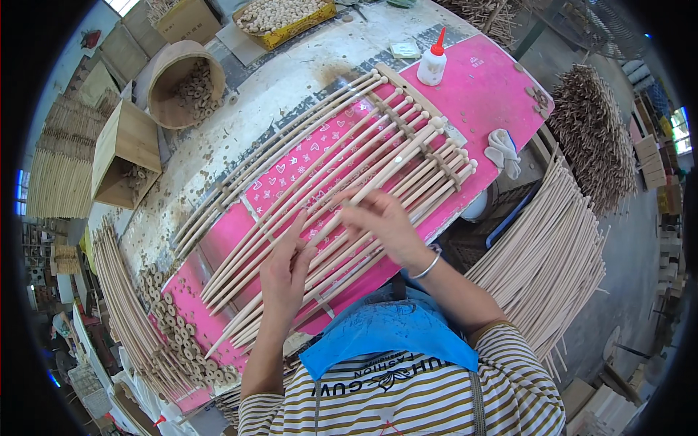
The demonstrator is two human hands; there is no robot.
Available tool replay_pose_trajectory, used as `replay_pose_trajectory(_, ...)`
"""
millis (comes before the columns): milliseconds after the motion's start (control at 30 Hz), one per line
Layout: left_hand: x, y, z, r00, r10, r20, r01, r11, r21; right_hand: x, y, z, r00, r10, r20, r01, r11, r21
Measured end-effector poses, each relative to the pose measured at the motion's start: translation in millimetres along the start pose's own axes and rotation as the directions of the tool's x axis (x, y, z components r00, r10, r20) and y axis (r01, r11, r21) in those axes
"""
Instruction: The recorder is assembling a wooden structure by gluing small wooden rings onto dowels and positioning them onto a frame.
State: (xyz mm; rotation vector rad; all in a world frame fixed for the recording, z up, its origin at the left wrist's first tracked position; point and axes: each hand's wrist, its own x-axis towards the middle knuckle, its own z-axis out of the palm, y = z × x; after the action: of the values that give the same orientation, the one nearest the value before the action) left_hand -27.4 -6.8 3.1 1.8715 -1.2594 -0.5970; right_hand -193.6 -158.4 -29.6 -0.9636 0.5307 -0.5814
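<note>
Long wooden sticks with small ball ends [425, 115] lie side by side in a slatted wooden rack across a pink sheet. One stick [396, 161] looks thicker and nearer than the others, apparently raised above them. My right hand [385, 225] has its bent fingers closed around this stick near its middle. Lower along it, my left hand [283, 272] has the stick passing between the thumb and fairly straight fingers, in a loose hold. The palms hide parts of the shaft. Notched wooden strips [440, 163] separate the ball-ended sticks at the right.
A white glue bottle [432, 64] with a red cap stands beyond the rack, near a white glove [502, 152]. Wooden rings [174, 327] lie at the left; a round tub [156, 98] holds more. Stick bundles [552, 254] stand at the right. A yellow tray [298, 30] holds wooden balls.
</note>
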Motion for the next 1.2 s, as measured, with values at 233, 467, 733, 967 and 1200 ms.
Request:
replay_pose_trajectory(233, -12.8, -15.3, -13.7, 0.995, -0.080, 0.066, 0.089, 0.986, -0.139, 10.6, -28.7, -49.0, 0.986, -0.117, -0.122, 0.114, 0.993, -0.032)
replay_pose_trajectory(467, -7.6, -11.3, -13.6, 0.998, -0.036, 0.051, 0.041, 0.993, -0.112, 4.5, -44.6, -52.2, 0.996, -0.079, -0.041, 0.078, 0.997, -0.022)
replay_pose_trajectory(733, 3.1, -9.8, -9.6, 0.993, -0.002, 0.114, 0.003, 1.000, -0.011, 0.6, -38.6, -66.0, 0.986, -0.007, -0.165, -0.007, 0.997, -0.081)
replay_pose_trajectory(967, 12.7, -10.8, -2.9, 0.994, 0.007, 0.110, -0.002, 0.999, -0.043, 1.7, -34.8, -80.1, 0.967, -0.064, -0.248, 0.033, 0.991, -0.129)
replay_pose_trajectory(1200, 33.9, -8.1, 17.1, 0.992, 0.106, 0.070, -0.107, 0.994, 0.014, -1.6, -42.2, -95.9, 0.912, -0.116, -0.394, -0.042, 0.928, -0.369)
